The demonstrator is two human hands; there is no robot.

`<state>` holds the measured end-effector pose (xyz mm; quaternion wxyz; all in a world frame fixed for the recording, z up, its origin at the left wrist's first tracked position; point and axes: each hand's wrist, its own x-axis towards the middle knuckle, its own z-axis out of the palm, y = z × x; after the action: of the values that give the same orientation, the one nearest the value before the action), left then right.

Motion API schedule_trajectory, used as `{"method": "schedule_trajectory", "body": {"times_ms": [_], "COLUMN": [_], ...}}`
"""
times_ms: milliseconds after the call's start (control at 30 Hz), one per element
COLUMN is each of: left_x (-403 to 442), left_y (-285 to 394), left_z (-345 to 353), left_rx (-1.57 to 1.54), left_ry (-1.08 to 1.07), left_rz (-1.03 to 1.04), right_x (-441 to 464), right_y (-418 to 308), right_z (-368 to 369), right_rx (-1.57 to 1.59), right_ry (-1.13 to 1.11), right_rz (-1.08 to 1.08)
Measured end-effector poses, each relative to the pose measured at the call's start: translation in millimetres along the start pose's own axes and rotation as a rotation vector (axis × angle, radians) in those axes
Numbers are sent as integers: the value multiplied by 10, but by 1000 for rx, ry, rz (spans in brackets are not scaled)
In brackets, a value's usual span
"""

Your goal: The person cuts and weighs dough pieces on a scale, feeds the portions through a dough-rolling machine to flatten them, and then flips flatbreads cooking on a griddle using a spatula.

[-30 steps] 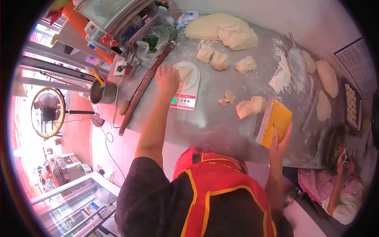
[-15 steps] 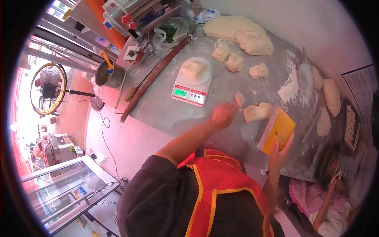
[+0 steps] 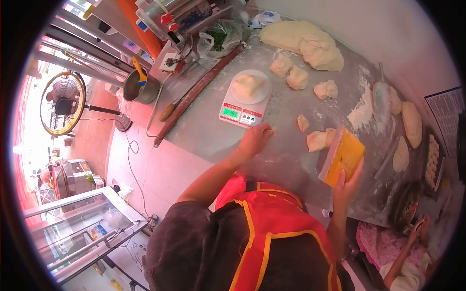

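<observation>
My right hand (image 3: pixel 345 186) grips a dough scraper (image 3: pixel 343 156) with a broad yellow face, held beside a cut dough piece (image 3: pixel 318 141) and partly covering it. My left hand (image 3: pixel 257 138) is closed, fingers curled together, just below the front edge of a white and red kitchen scale (image 3: pixel 238 115). Something small and pale shows at its fingertips, too small to make out. A dough lump (image 3: pixel 248 86) rests on the scale's round plate, and the green display is lit. A small dough scrap (image 3: pixel 303 123) lies between my two hands.
A large dough mass (image 3: pixel 303 43) and several lumps (image 3: pixel 297 77) lie farther back. Flour (image 3: pixel 361 109) dusts the right side. A long wooden rod (image 3: pixel 201 92) lies left of the scale; a metal pot (image 3: pixel 141 88) stands beyond. Another person's hand (image 3: pixel 418 228) is at lower right.
My left hand has moved left, away from the small dough scrap and towards the scale's front. The scale's reading has changed. The scraper stays in my right hand, nearly still.
</observation>
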<state>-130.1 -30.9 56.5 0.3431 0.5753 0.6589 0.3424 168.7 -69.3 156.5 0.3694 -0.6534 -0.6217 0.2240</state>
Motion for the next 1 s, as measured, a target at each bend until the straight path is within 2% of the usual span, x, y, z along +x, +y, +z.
{"method": "schedule_trajectory", "body": {"times_ms": [67,200,400,500,533,633,733,833,933,1000], "left_x": [18,311,960,1175,1226,1248,1309,1260,1071,853], "left_y": [86,-48,-114,-184,-235,-217,-131,-164,118,200], "left_z": [-86,-226,-470,-494,-494,-465,-479,-326,21,411], "left_rx": [-19,6,599,359,487,548,581,655,353,66], "left_ry": [-14,242,530,489,525,463,295,507,607,124], "left_rz": [-111,5,316,41,99,-3,-94,42,311,315], "right_x": [-7,-19,-7,1,-6,-26,-36,-51,-87,-93], "right_y": [-2,-20,-74,-39,-19,11,-1,76,219,322], "right_z": [8,9,20,3,-1,-5,-63,-86,-126,-160], "right_rx": [-22,-61,-39,-67,-53,-29,-44,-15,4,-32], "right_ry": [-6,-25,-48,-26,-20,-23,-17,24,64,74], "right_rz": [-17,-34,19,-41,-35,14,72,60,61,35]}}
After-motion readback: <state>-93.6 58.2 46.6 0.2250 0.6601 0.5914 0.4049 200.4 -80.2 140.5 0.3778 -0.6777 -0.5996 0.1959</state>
